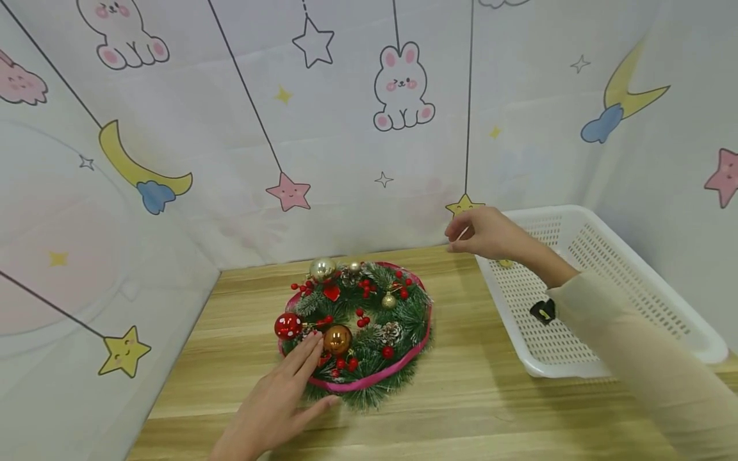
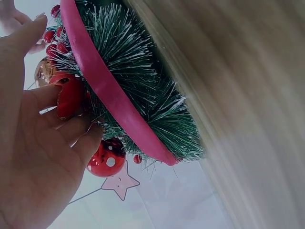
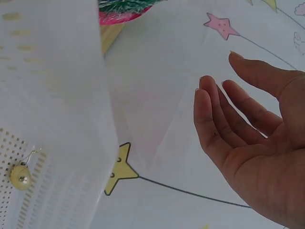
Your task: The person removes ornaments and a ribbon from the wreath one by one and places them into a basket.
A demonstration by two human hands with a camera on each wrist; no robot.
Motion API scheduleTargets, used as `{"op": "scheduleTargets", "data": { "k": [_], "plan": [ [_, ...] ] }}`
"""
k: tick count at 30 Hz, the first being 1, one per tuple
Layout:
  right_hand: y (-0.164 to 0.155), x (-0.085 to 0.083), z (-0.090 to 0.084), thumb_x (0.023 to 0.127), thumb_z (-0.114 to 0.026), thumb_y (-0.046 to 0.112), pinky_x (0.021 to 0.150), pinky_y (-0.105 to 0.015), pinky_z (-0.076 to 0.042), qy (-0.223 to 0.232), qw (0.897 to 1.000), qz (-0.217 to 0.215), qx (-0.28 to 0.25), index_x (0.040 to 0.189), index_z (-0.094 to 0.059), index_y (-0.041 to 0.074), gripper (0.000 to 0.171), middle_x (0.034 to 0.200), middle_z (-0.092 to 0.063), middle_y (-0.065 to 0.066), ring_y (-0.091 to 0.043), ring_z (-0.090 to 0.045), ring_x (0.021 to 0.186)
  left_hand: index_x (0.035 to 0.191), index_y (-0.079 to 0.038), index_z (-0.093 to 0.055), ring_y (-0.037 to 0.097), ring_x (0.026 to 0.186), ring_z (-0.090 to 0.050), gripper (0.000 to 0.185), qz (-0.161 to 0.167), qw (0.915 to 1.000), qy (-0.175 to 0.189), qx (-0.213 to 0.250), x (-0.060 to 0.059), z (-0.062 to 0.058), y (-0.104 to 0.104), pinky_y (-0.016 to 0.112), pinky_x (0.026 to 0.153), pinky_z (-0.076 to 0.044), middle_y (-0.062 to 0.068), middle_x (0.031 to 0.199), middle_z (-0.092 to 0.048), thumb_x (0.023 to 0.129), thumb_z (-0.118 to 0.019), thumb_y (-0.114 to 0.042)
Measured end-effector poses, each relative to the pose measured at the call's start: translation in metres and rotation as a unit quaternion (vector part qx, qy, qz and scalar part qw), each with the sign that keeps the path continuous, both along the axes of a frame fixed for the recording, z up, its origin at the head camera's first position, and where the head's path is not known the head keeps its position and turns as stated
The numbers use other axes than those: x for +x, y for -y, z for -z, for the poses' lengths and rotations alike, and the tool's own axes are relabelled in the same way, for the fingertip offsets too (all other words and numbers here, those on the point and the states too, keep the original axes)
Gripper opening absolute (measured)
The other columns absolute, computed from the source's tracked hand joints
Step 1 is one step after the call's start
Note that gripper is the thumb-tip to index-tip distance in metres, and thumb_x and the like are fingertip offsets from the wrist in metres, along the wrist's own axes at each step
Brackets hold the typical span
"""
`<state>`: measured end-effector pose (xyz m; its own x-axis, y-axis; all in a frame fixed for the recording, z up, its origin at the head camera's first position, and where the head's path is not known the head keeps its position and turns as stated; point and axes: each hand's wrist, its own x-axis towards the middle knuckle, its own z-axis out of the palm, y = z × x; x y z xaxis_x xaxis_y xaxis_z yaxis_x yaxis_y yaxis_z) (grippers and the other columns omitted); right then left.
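Observation:
A green pine wreath (image 1: 360, 330) with a pink rim, red berries, pine cones and baubles lies flat on the wooden table (image 1: 478, 403). My left hand (image 1: 288, 390) rests on its near-left side, fingers straight, the tips touching beside an orange bauble (image 1: 337, 339) and a red white-dotted ball (image 1: 287, 326). In the left wrist view the left hand's fingers (image 2: 57, 119) lie against a red ornament (image 2: 70, 98) on the wreath (image 2: 138, 100). My right hand (image 1: 481, 234) hovers over the far left corner of a white basket (image 1: 634, 269); its palm (image 3: 248, 129) is relaxed and holds nothing.
A small gold bauble (image 3: 20, 175) lies on the perforated floor of the basket (image 3: 52, 95). Cartoon-printed backdrop panels (image 1: 346, 128) close in the table at the back and on both sides. Bare wood shows in front of the wreath and between it and the basket.

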<state>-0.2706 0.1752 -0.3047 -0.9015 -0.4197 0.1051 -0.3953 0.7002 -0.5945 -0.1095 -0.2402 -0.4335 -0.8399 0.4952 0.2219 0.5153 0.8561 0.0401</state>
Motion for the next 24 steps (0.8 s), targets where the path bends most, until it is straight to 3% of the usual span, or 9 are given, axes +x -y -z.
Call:
{"op": "scheduleTargets", "data": {
  "k": [7,18,24],
  "plan": [
    [0.025,0.005,-0.004,0.096,-0.078,0.018,0.085,-0.043,-0.064,-0.017,0.999,-0.035,-0.016,0.111,-0.077,0.006,0.019,0.108,-0.078,-0.012,-0.028,-0.078,0.101,0.162,-0.006,-0.04,0.03,0.154,-0.045,0.091,-0.003,0.9999,0.008,0.006,-0.001,0.0,0.0,0.046,0.109,-0.057,0.01,0.171,-0.037,0.097,-0.062,-0.066],
    [0.072,0.019,-0.007,0.095,-0.08,0.019,0.087,-0.039,-0.064,-0.006,0.996,-0.091,-0.018,0.107,-0.077,0.008,0.017,0.105,-0.078,-0.009,-0.024,-0.078,0.1,0.162,-0.006,-0.041,0.03,0.154,-0.044,0.091,-0.005,0.9999,0.014,0.008,0.0,0.001,0.001,0.046,0.108,-0.057,0.011,0.171,-0.037,0.097,-0.063,-0.066],
    [0.092,0.023,-0.001,0.095,-0.079,0.02,0.085,-0.035,-0.065,-0.004,0.991,-0.133,-0.021,0.108,-0.077,0.008,0.018,0.107,-0.079,-0.008,-0.02,-0.078,0.096,0.162,-0.007,-0.04,0.03,0.154,-0.044,0.091,-0.006,0.9998,0.017,0.009,0.0,0.0,0.001,0.046,0.108,-0.057,0.01,0.171,-0.037,0.097,-0.061,-0.068]
  ]
}}
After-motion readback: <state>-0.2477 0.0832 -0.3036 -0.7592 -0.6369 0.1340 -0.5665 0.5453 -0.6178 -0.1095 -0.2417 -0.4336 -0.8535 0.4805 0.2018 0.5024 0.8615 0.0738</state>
